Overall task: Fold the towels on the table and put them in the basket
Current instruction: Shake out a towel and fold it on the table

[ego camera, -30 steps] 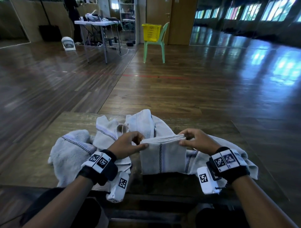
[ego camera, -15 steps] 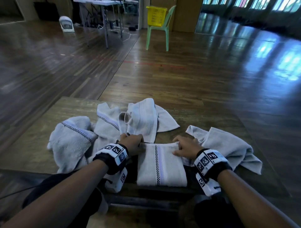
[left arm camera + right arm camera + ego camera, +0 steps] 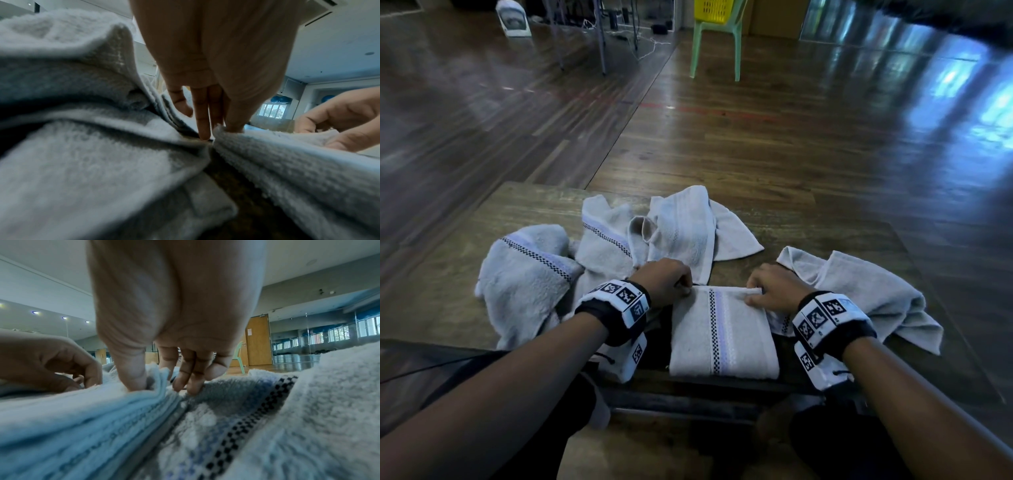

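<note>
A folded grey towel (image 3: 722, 335) with a checked stripe lies flat near the front edge of the wooden table (image 3: 448, 284). My left hand (image 3: 671, 281) pinches its far left corner, the thumb on the cloth (image 3: 287, 162) and the fingers (image 3: 203, 134) pointing down beside it. At the far right corner my right hand (image 3: 770, 287) grips the stacked layers (image 3: 72, 418) between thumb and fingers (image 3: 189, 386). A yellow basket (image 3: 714, 10) sits on a green chair (image 3: 717, 44) far across the floor.
Several loose towels lie around the folded one: a heap at the left (image 3: 527, 274), one behind it (image 3: 606, 240), another at the back (image 3: 681, 226) and one at the right (image 3: 859, 291). A fan (image 3: 512, 20) and table legs (image 3: 601, 37) stand on the far floor.
One second ago both hands held the folded towel up by its top edge. It now lies flat on the table, with both hands still at its far edge.
</note>
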Tool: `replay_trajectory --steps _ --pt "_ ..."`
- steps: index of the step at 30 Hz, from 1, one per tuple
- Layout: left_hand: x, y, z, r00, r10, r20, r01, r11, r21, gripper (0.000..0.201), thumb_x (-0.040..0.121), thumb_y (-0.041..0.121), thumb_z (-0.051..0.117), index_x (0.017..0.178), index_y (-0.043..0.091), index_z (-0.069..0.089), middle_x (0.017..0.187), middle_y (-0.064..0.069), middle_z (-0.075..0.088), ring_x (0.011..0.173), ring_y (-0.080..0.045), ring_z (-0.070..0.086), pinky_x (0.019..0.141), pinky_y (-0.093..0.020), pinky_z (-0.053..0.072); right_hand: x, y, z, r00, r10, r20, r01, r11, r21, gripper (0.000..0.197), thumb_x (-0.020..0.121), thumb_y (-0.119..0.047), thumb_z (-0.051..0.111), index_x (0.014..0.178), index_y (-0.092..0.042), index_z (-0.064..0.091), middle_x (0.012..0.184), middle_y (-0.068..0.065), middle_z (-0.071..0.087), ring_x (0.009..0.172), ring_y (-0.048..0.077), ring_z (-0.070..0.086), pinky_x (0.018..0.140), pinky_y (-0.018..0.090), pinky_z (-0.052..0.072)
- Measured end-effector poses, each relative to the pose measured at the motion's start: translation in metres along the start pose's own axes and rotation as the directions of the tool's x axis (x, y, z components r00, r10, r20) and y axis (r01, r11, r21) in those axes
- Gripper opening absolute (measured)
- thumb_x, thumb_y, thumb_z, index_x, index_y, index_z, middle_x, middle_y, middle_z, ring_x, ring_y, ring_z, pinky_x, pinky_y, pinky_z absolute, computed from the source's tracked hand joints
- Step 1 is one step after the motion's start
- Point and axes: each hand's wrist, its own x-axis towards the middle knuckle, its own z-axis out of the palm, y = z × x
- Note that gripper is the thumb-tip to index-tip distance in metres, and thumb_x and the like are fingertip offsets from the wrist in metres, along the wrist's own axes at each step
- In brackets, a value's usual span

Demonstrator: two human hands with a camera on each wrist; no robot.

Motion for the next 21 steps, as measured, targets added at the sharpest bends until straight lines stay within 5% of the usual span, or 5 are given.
replay_trajectory --steps 2,9,14,21 --pt "0.001 -0.001 0.001 1.0 0.008 0.001 -0.008 1.0 0.001 0.008 0.087 0.023 0.058 0.094 0.021 0.061 0.102 0.001 0.061 0.095 -0.02 0.057 0.081 -0.035 0.048 -0.001 0.0 -0.001 1.0 -0.007 -0.002 0.007 1.0 0.02 0.017 0.076 -0.039 0.063 0.074 -0.035 0.046 0.097 -0.002 0.052 0.097 0.018 0.052 0.085 0.039 0.045" --pt "0.001 0.001 0.002 1.0 0.013 0.02 -0.013 1.0 -0.015 0.015 0.09 0.024 0.055 0.102 0.019 0.063 0.108 0.001 0.06 0.099 -0.019 0.056 0.084 -0.034 0.047 -0.004 0.002 -0.001 1.0 -0.021 -0.006 0.021 1.0 -0.001 0.028 0.082 -0.035 0.061 0.106 -0.021 0.061 0.113 0.003 0.05 0.11 0.018 0.043 0.095 0.037 0.039" --pt "0.001 0.004 0.001 1.0 -0.003 0.022 0.003 1.0 0.01 0.01 0.089 0.024 0.055 0.096 0.019 0.061 0.104 0.0 0.06 0.095 -0.02 0.057 0.082 -0.035 0.047 -0.006 -0.001 -0.003 0.999 -0.041 -0.016 0.042 0.996 0.081 0.009 0.083 -0.025 0.059 0.089 -0.022 0.053 0.098 -0.002 0.05 0.096 0.016 0.048 0.082 0.03 0.041" --pt "0.002 0.012 0.006 0.999 -0.004 -0.042 0.008 0.995 0.1 0.011 0.094 0.027 0.041 0.096 0.021 0.05 0.103 -0.001 0.062 0.095 -0.023 0.056 0.089 -0.037 0.033 -0.012 0.0 -0.007 0.997 0.048 -0.052 -0.033 0.966 0.257 0.008 0.079 -0.018 0.059 0.08 -0.016 0.051 0.08 -0.002 0.056 0.072 0.015 0.052 0.066 0.032 0.044"
